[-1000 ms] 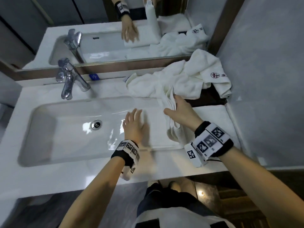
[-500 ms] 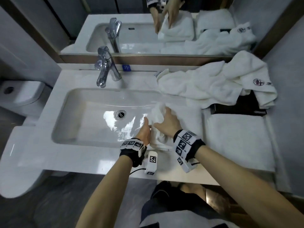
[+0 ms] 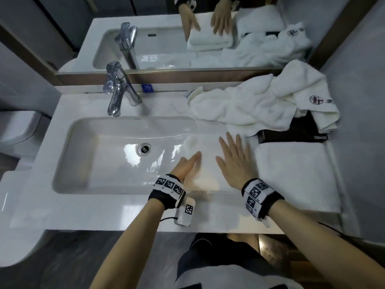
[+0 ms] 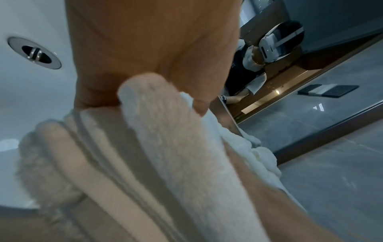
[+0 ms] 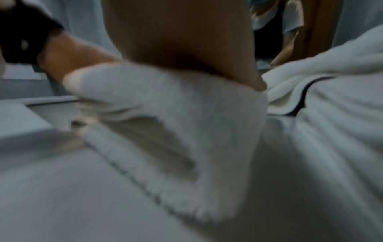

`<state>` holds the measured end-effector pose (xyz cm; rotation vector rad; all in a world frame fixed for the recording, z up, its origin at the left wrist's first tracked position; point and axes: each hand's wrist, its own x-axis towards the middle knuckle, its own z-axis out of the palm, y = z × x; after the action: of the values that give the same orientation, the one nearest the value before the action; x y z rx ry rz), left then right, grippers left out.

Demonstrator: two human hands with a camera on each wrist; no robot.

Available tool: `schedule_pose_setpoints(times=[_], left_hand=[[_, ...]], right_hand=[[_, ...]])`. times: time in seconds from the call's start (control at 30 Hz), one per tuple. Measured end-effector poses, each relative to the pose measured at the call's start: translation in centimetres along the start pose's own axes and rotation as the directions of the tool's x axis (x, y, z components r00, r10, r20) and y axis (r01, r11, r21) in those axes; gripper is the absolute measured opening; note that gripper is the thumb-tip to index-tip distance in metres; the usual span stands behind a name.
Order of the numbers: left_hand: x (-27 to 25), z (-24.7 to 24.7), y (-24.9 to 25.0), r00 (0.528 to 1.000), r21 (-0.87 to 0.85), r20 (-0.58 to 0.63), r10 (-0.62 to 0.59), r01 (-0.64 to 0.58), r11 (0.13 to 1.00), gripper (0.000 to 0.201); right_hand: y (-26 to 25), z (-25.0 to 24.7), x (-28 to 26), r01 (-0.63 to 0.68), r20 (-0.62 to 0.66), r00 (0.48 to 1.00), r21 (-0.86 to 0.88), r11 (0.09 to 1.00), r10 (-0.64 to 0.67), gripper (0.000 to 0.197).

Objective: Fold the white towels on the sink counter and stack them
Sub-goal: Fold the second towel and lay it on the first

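A small folded white towel (image 3: 205,174) lies on the counter at the sink basin's right end. My left hand (image 3: 190,163) stands on edge with straight fingers, pressed against the towel's left side. My right hand (image 3: 232,157) lies flat on top of it, fingers spread. The left wrist view shows my palm (image 4: 145,49) against the towel's stacked layers (image 4: 176,147). The blurred right wrist view shows my palm (image 5: 182,41) resting on the towel (image 5: 165,114). A larger folded towel (image 3: 295,176) lies to the right. Crumpled white towels (image 3: 260,105) are heaped at the back right.
The basin (image 3: 83,155) with its drain (image 3: 144,148) takes up the counter's left and middle. A chrome faucet (image 3: 116,90) stands behind it, under the mirror (image 3: 166,49). A dark tray (image 3: 291,132) sits under the crumpled heap. A grey wall (image 3: 358,122) closes the right side.
Half a second ago my right hand gripped a bunched fold of the small towel. Now the towel lies folded flat, with both hands open on it.
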<state>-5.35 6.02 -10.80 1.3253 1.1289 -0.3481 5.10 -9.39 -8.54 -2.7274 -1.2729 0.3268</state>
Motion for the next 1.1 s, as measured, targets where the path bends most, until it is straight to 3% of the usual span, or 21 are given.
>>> schedule_pose_setpoints(times=[0.07, 0.17, 0.33, 0.43, 0.57, 0.63, 0.7, 0.73, 0.8, 0.97, 1.1], left_hand=[[0.2, 0.4, 0.1, 0.998, -0.021, -0.015, 0.057, -0.057, 0.998, 0.089], [0.0, 0.8, 0.1, 0.990, 0.031, -0.068, 0.122, -0.120, 0.992, 0.071], [0.0, 0.5, -0.5, 0.975, 0.053, -0.201, 0.096, -0.087, 0.995, 0.057], [-0.3, 0.0, -0.8, 0.967, 0.040, -0.243, 0.080, -0.073, 0.997, 0.063], [-1.3, 0.4, -0.9, 0.974, 0.027, -0.218, 0.064, -0.059, 0.998, 0.080], [-1.8, 0.6, -0.7, 0.963, 0.059, -0.243, 0.115, -0.104, 0.993, 0.068], [-2.6, 0.9, 0.0, 0.953, 0.065, -0.245, 0.178, -0.167, 0.984, 0.059], [-3.1, 1.2, 0.3, 0.949, 0.065, -0.237, 0.210, -0.200, 0.978, 0.057], [-4.3, 2.3, 1.5, 0.936, 0.049, -0.210, 0.281, -0.277, 0.960, 0.051], [-6.2, 8.2, 4.6, 0.886, 0.046, -0.066, 0.458, -0.456, 0.889, 0.034], [-7.1, 14.2, 6.1, 0.864, 0.153, 0.049, 0.502, -0.503, 0.851, 0.051]], right_hand=[[-0.8, 1.3, 0.0, -0.029, 0.091, 0.995, -0.022, 0.999, 0.031, 0.066], [-2.0, 2.5, 0.6, -0.040, 0.086, 0.996, 0.013, 0.999, 0.039, 0.068], [-0.6, 1.9, 0.8, -0.007, 0.068, 0.998, 0.104, 0.995, -0.001, 0.066], [1.1, 1.1, -0.2, -0.110, 0.006, 0.993, 0.315, 0.943, 0.114, 0.068], [1.7, 0.8, -1.7, -0.316, 0.097, 0.943, 0.557, 0.768, 0.319, 0.080], [2.3, 0.2, -1.8, -0.391, 0.194, 0.917, 0.623, 0.677, 0.350, 0.086], [3.4, -0.8, -1.8, -0.440, 0.292, 0.891, 0.750, 0.495, 0.349, 0.082], [4.1, -1.5, -2.0, -0.444, 0.314, 0.883, 0.799, 0.405, 0.349, 0.079], [5.7, -3.2, -2.6, -0.411, 0.290, 0.883, 0.858, 0.309, 0.370, 0.078], [11.1, -8.0, -5.6, -0.280, 0.095, 0.873, 0.901, 0.332, 0.479, 0.073], [15.5, -9.9, -8.2, -0.282, -0.015, 0.817, 0.861, 0.422, 0.577, 0.066]])
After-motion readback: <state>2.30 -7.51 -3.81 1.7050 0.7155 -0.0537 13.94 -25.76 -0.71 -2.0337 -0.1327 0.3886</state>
